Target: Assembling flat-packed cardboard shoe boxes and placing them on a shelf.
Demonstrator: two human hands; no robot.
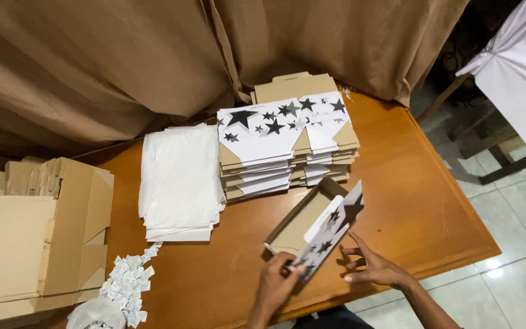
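Near tabletop edge: half-folded star-printed carton, light, thin, creasable; left hand pinches its near flap, right hand open beside.

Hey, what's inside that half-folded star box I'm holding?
The half-folded star box shows bare brown cardboard inside, nothing in the part that is visible. Its star-printed flap, held by the left hand, hides the near corner; the right hand hovers beside.

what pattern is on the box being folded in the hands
Black stars on white, brown cardboard inside; the box shows best in the head view.
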